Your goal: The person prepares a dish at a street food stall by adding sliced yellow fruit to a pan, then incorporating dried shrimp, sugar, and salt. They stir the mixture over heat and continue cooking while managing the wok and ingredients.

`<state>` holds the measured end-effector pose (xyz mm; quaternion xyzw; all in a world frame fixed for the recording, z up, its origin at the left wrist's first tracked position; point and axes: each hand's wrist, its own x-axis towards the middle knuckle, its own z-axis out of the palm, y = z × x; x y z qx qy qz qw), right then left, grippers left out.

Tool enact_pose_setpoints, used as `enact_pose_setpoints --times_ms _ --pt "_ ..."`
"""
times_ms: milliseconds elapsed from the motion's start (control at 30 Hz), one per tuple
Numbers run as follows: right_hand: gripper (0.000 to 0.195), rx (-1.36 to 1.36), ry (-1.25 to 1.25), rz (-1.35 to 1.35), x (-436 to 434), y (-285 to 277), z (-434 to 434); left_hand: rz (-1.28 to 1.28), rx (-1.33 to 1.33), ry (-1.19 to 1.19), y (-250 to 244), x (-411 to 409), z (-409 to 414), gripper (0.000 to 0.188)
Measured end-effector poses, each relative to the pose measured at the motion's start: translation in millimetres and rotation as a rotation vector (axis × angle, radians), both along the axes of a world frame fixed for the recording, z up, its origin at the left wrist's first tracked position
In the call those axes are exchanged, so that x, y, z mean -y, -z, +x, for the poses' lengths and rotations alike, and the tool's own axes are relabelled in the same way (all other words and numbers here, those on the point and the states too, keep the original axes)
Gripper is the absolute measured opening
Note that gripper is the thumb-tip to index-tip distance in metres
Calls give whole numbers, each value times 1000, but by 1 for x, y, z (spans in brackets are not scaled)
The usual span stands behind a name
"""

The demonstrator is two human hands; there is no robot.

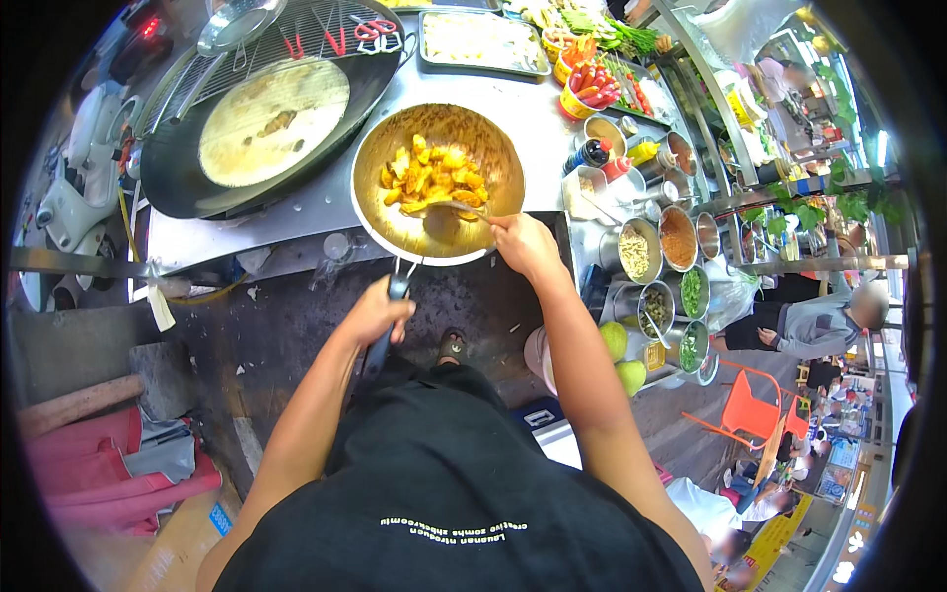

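My left hand is closed around the black handle of a large metal mixing bowl or pan, at the bowl's near edge. Inside the bowl, yellow-brown seasoned food pieces lie heaped, with reddish-brown seasoning smeared on the far wall. My right hand grips a metal spoon at the bowl's right rim; the spoon's head is down among the pieces, partly hidden.
A big wok of cloudy oil with a wire rack stands left. Behind is a tray of pale pieces. Right are sausages in a tub, sauce bottles, metal seasoning pots and green fruits. Several people are beyond.
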<state>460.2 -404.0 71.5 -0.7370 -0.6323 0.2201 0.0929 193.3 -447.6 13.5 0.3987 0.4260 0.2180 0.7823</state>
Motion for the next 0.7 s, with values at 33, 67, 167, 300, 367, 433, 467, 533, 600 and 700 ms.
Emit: enact_pose_setpoints --times_ms 33,67,167,300,367,433,467,533,600,700 --pt "28 -50 53 130 3 7 4 2 -7 31 -2 15 -13 18" --pt "29 -21 65 145 7 6 -1 -48 -15 70 0 26 -29 19" --pt "26 43 -23 162 21 13 -29 -75 -56 105 2 22 -43 19" --pt "21 67 -53 38 -8 12 -76 -102 38 47 -1 -30 -17 19" --pt "21 45 24 239 -22 22 -73 -26 -11 117 2 -25 -20 18" --pt "22 -7 36 247 -22 16 -65 -98 32 146 5 -8 -44 19" --pt "23 -33 38 215 -16 5 -64 -99 -22 136 4 -7 -53 19" --pt "26 -138 4 82 -4 -25 -60 -59 -75 142 4 -22 -61 19" --pt "25 -222 -53 -115 -7 -27 -44 -49 -45 128 9 -60 -44 18" --pt "27 -102 101 -111 -37 3 -18 -16 -3 119 13 -91 -21 20"
